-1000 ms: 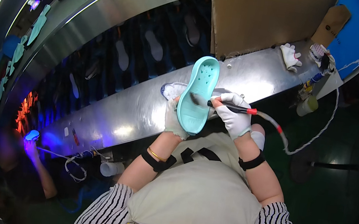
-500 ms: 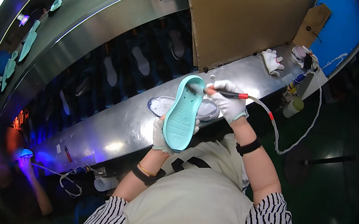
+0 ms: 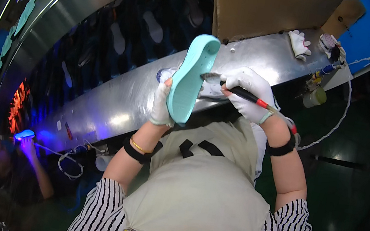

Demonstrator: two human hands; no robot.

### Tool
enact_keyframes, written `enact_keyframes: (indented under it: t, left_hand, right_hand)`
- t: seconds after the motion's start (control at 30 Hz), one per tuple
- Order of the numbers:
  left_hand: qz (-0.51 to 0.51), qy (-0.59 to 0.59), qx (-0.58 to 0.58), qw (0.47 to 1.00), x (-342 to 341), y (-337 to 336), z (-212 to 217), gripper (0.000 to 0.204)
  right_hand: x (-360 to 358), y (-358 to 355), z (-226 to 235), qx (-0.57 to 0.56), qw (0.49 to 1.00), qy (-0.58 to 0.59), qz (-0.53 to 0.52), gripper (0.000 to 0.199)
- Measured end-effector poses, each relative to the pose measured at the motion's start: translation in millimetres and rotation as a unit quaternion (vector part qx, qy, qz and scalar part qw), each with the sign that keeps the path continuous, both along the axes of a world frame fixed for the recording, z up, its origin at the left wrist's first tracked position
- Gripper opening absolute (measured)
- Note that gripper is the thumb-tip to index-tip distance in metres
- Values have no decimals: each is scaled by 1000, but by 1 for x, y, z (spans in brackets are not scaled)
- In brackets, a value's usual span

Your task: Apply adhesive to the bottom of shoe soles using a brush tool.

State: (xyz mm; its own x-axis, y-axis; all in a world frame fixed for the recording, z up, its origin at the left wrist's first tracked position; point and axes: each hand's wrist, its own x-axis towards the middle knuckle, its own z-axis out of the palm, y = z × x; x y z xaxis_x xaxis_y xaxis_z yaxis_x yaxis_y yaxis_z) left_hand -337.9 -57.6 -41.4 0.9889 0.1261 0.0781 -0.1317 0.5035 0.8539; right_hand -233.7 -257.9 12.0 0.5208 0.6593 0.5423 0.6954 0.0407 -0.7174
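My gloved left hand (image 3: 160, 106) is closed on the lower left side of a turquoise shoe sole (image 3: 188, 80), which is held up and tilted so that its right rim shows. In my gloved right hand (image 3: 250, 93) is a brush (image 3: 245, 94) with a black and red handle and a tube at its back end. Its bristles are at the sole's right rim, and I cannot tell whether they touch. Behind the sole, partly hidden by it, a white and grey shoe part (image 3: 213, 90) lies on the metal bench (image 3: 136, 89).
A crumpled white glove (image 3: 298, 45) lies on the bench near a cardboard sheet (image 3: 269, 12). Right of it, a jar (image 3: 314, 97) hangs below tube fittings. Dark soles pass behind the bench. At far left, another person's hand (image 3: 28, 145) holds a blue-lit sole.
The sole has turned from facing up to a tilt on its side. The brush has moved from the sole's far end to its right rim. The whole view has shifted a little.
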Motion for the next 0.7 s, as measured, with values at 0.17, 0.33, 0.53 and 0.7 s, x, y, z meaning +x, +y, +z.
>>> enact_keyframes:
  t: [0.17,0.33,0.53,0.7]
  left_hand:
    - [-3,-9,-2,1000,6,4,4,80]
    - [28,-20,-15,999,14,1,24,81]
    - [22,-58,-1,998,11,2,24,82]
    - [40,-34,-93,994,7,-5,25,62]
  right_hand:
    - [-6,7,5,71,997,-10,-13,18]
    - [-14,13,8,-3,991,-39,126,21]
    - [-26,11,15,73,994,47,61,19]
    - [-22,5,-6,24,989,74,129,16]
